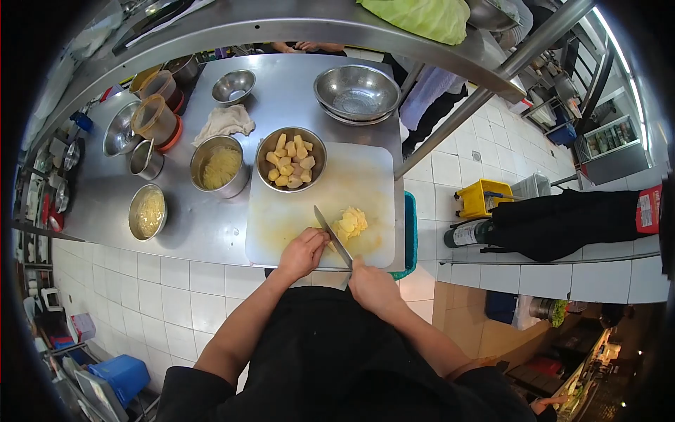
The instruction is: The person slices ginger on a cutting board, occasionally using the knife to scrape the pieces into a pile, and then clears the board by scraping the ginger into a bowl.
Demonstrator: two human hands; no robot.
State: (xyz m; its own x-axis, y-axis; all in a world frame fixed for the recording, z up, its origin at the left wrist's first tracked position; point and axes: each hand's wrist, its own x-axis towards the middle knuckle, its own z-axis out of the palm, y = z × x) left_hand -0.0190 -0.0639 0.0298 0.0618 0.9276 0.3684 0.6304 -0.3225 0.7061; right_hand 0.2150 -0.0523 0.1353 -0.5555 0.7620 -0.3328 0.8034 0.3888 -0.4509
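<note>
My right hand [374,287] is wrapped round the handle of a kitchen knife [332,235], whose blade slants up and left across the white cutting board [281,228]. Against the left side of the blade, my left hand [306,252] has its fingers curled down on a piece of ginger, mostly hidden beneath them. Just right of the blade lies a pile of thin, pale yellow ginger slices [353,222]. At the board's upper left stands a steel bowl [260,156] of peeled chunks [288,169] that look like ginger.
Left of the board are a pot of pale shreds [220,167], a bowl of pale chopped food in liquid [149,212] and a crumpled cloth [223,122]. Stacked steel bowls [357,91] stand behind. A metal shelf [295,29] crosses above; its post [457,116] rises at right.
</note>
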